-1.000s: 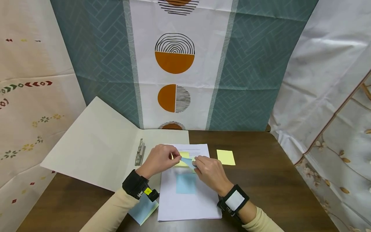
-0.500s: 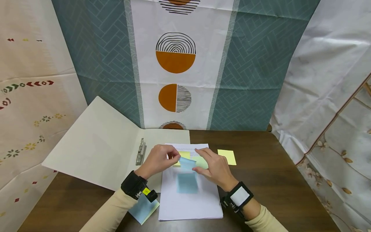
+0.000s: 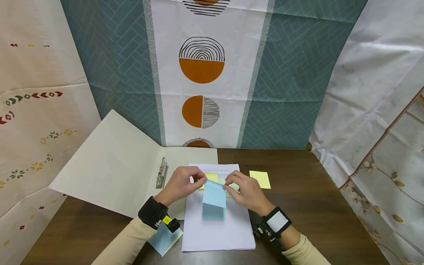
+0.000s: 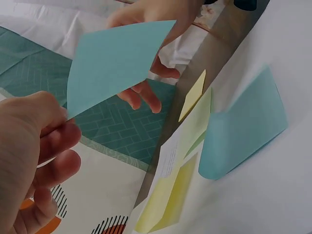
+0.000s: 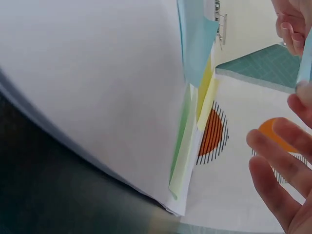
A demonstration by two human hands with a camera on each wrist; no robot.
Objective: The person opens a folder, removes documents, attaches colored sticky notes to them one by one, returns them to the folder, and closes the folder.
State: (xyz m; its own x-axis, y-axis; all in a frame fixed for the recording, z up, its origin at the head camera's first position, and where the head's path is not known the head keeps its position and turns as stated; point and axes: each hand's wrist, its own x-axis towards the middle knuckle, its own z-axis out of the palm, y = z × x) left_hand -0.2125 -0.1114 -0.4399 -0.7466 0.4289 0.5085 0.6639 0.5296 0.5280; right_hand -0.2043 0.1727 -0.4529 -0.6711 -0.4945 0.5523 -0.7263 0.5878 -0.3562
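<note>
A blue sticky note (image 3: 214,194) hangs above a stack of white paper (image 3: 218,233). My left hand (image 3: 183,182) pinches its upper left corner between thumb and forefinger. At the upper right corner, my right hand (image 3: 246,191) holds the note by thumb and forefinger, its other fingers spread in the right wrist view. Beneath the held note, another blue sticky note (image 4: 248,124) is stuck to the top sheet. Further up that sheet are a yellow sticky note (image 4: 165,200) and a green sticky note (image 5: 183,151), partly hidden by my right hand in the head view.
An open white binder (image 3: 109,165) with a metal clip (image 3: 162,173) lies left of the paper. A loose yellow sticky note (image 3: 260,179) is on the brown table (image 3: 304,206) to the right. Blue and green sticky notes (image 3: 163,237) lie by my left forearm. Curtains hang around.
My right hand let go of the blue sticky note, spread its fingers, then took its upper right corner. The note now hangs flat and faces me. My left hand kept its pinch.
</note>
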